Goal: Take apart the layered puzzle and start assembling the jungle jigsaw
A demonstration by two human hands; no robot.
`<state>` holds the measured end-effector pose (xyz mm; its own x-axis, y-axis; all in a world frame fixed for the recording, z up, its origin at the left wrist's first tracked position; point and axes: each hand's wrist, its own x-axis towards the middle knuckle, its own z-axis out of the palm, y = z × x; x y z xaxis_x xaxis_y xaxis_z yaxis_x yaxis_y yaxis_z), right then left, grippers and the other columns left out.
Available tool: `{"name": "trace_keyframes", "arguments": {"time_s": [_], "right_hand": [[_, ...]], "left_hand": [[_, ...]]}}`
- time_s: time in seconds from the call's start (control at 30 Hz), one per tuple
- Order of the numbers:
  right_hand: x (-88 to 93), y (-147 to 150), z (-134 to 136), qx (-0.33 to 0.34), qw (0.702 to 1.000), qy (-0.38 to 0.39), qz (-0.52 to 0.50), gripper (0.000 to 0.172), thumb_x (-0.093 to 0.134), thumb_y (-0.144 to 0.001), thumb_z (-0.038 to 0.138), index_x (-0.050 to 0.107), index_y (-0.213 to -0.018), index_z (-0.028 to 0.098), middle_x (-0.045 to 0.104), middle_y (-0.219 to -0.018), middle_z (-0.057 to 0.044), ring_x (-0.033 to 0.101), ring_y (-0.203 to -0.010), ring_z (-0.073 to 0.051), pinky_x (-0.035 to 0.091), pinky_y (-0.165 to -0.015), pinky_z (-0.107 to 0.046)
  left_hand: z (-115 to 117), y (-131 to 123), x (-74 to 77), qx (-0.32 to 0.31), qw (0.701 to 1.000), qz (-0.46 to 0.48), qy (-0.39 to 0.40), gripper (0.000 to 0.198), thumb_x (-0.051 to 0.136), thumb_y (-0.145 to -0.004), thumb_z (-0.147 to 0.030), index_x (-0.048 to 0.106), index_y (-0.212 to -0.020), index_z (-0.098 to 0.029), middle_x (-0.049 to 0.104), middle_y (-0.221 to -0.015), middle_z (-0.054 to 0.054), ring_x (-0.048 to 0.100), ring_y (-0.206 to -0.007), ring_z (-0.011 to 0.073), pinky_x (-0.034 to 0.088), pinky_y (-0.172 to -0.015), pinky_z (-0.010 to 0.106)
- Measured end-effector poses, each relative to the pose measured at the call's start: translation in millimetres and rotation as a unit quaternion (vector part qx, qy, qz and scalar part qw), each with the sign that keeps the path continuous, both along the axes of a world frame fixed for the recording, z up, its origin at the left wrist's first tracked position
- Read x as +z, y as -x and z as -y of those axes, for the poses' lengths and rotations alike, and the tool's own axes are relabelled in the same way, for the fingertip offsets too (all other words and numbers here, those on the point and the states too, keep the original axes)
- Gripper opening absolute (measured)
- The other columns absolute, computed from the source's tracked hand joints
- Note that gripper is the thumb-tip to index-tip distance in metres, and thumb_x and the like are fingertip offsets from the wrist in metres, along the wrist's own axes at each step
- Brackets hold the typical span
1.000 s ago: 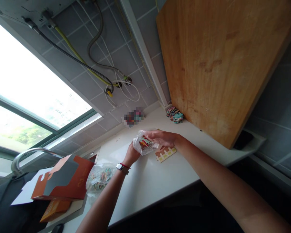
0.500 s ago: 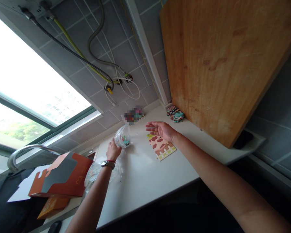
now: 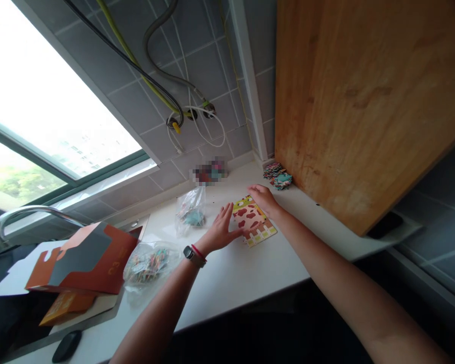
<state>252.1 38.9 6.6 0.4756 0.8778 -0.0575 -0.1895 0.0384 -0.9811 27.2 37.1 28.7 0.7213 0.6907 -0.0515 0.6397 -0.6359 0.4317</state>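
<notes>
Now a thin, light-looking card (image 3: 252, 222) is touched, not grasped, by the open left hand (image 3: 220, 231) and right hand (image 3: 264, 198); best taken by its edges.

A small card (image 3: 248, 217) is showing reddish-brown blotches on cream, with a yellow corner and a white picket fence along one edge, while a stack of pieces (image 3: 277, 177) is showing teal and pink, a folder (image 3: 117, 265) rust-orange with a grey panel, and a board (image 3: 364, 111) honey-brown wood grain.

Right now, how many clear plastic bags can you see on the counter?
2: one bag by the tiled wall, the other bag beside the orange card folder. More may be hidden.
</notes>
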Motion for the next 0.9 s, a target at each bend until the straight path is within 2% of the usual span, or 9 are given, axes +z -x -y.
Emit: {"name": "trace_keyframes", "arguments": {"time_s": [0.1, 0.2, 0.3, 0.4, 0.6, 0.77, 0.9], "right_hand": [[4.3, 0, 2, 0.015, 0.998, 0.033, -0.060, 0.020, 0.068, -0.067, 0.033, 0.071, -0.084, 0.022, 0.072, -0.094, -0.003, 0.065, -0.098, -0.021, 0.050, -0.083, -0.030], [8.1, -1, 4, 0.025, 0.992, 0.068, -0.099, 0.020, 0.069, -0.066, 0.033, 0.071, -0.084, 0.023, 0.071, -0.101, -0.004, 0.064, -0.105, -0.023, 0.052, -0.081, -0.031], [8.4, -1, 5, 0.035, 0.990, 0.088, -0.103, 0.019, 0.069, -0.067, 0.032, 0.069, -0.083, 0.022, 0.071, -0.102, -0.005, 0.064, -0.105, -0.023, 0.053, -0.081, -0.032], [5.7, -3, 5, 0.050, 0.988, 0.092, -0.116, 0.019, 0.072, -0.067, 0.032, 0.068, -0.082, 0.022, 0.071, -0.101, -0.005, 0.065, -0.100, -0.021, 0.055, -0.083, -0.034], [-0.2, -3, 6, 0.082, 0.986, 0.084, -0.115, 0.018, 0.075, -0.070, 0.032, 0.070, -0.085, 0.023, 0.070, -0.100, -0.005, 0.066, -0.099, -0.021, 0.058, -0.082, -0.034], [-3.9, 3, 6, 0.092, 0.993, 0.076, -0.015, 0.025, 0.078, -0.071, 0.038, 0.072, -0.091, 0.024, 0.072, -0.104, -0.005, 0.066, -0.103, -0.022, 0.058, -0.081, -0.032], [-8.0, 6, 5, 0.110, 0.991, 0.053, 0.054, 0.034, 0.080, -0.071, 0.043, 0.073, -0.098, 0.023, 0.074, -0.101, -0.005, 0.068, -0.098, -0.022, 0.057, -0.083, -0.033]], "left_hand": [[-20, -31, -15.0, 0.070, 0.997, 0.024, 0.015, 0.110, 0.067, -0.088, -0.067, 0.012, -0.166, -0.011, 0.025, -0.168, 0.027, 0.021, -0.157, 0.0451, 0.029, -0.123, 0.058], [-37, -49, -28.2, 0.100, 0.993, 0.054, -0.021, 0.106, 0.075, -0.082, -0.060, 0.026, -0.162, -0.011, 0.043, -0.158, 0.028, 0.033, -0.152, 0.0457, 0.034, -0.119, 0.058], [-47, -54, -38.9, 0.076, 0.991, 0.097, -0.053, 0.086, 0.080, -0.081, -0.048, 0.043, -0.152, -0.017, 0.059, -0.145, 0.021, 0.051, -0.140, 0.0392, 0.039, -0.116, 0.055], [-50, -50, -47.2, 0.036, 0.982, 0.181, -0.036, 0.072, 0.082, -0.080, -0.035, 0.051, -0.144, -0.020, 0.065, -0.135, 0.016, 0.063, -0.125, 0.0311, 0.047, -0.110, 0.047], [-46, -41, -48.5, 0.022, 0.963, 0.268, -0.025, 0.063, 0.084, -0.077, -0.027, 0.058, -0.134, -0.022, 0.063, -0.129, 0.011, 0.064, -0.117, 0.0278, 0.052, -0.104, 0.044], [-39, -41, -43.2, 0.020, 0.954, 0.294, -0.051, 0.058, 0.082, -0.075, -0.019, 0.063, -0.129, -0.025, 0.060, -0.129, 0.009, 0.065, -0.115, 0.0265, 0.054, -0.101, 0.041], [-36, -41, -41.2, 0.000, 0.950, 0.296, -0.098, 0.055, 0.081, -0.076, -0.017, 0.065, -0.128, -0.025, 0.060, -0.129, 0.010, 0.063, -0.117, 0.0276, 0.052, -0.103, 0.042]]}}
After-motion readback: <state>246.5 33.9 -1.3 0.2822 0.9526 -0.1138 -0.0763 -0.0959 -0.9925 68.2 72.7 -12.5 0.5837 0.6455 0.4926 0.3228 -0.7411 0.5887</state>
